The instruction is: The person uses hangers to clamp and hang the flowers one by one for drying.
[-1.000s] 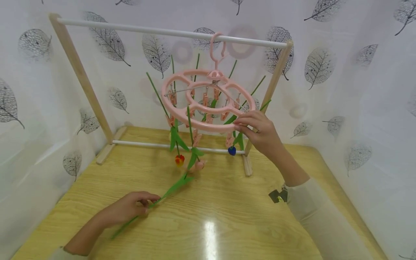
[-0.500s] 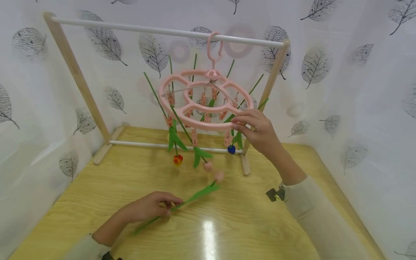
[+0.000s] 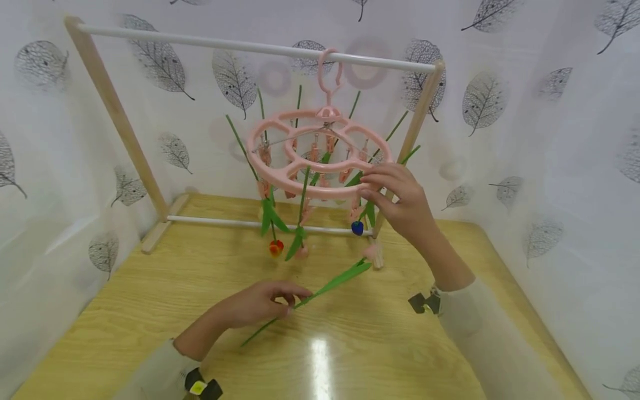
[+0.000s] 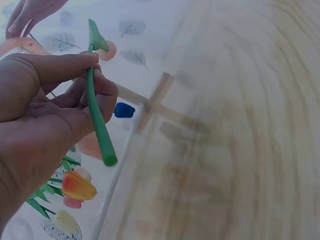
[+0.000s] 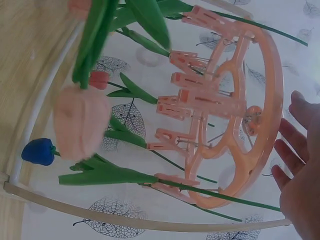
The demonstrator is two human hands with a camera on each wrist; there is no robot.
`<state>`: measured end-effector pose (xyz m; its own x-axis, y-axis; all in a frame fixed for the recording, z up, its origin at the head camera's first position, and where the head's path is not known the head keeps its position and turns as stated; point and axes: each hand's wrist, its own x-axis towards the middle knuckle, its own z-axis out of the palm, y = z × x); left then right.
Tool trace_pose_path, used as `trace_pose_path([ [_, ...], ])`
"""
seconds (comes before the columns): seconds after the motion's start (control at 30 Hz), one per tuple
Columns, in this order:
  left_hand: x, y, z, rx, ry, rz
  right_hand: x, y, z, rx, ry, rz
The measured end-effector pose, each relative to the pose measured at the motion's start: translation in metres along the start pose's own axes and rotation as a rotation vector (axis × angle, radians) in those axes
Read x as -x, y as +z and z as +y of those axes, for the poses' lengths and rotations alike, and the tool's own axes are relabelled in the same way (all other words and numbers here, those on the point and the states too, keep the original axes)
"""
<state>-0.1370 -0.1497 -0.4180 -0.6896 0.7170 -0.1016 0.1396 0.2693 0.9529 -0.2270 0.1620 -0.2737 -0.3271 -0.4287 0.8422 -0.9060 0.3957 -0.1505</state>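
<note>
My left hand (image 3: 255, 304) pinches the green stem of an artificial pink tulip (image 3: 345, 276) between thumb and fingers, above the table; its bloom points to the upper right. The left wrist view shows the stem's cut end (image 4: 109, 159) below the fingers. My right hand (image 3: 400, 197) holds the near right rim of a round pink clip hanger (image 3: 327, 193). Artificial tulips hang bloom-down from its clips, among them a red-yellow tulip (image 3: 276, 248), a blue tulip (image 3: 357, 228) and a pale pink tulip (image 3: 301, 251). A pink bloom (image 5: 80, 122) looms close in the right wrist view.
The hanger's hook (image 3: 330, 72) hangs over the white top bar (image 3: 210, 43) of a wooden-legged rack. A lower white bar (image 3: 225, 222) runs just above the wooden table (image 3: 400, 344). A leaf-printed curtain (image 3: 520, 166) surrounds the table at the back and sides.
My left hand has carried its tulip to the right and slightly up. The hanging pale pink tulip has swung right and back left. The right hand stays on the rim.
</note>
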Motion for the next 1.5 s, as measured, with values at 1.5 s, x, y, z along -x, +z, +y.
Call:
trace_pose_path([
  [1.5,-0.017,-0.048,0.059,0.079,0.11,0.167,0.067,0.025,-0.057,-0.251,0.38,-0.58],
])
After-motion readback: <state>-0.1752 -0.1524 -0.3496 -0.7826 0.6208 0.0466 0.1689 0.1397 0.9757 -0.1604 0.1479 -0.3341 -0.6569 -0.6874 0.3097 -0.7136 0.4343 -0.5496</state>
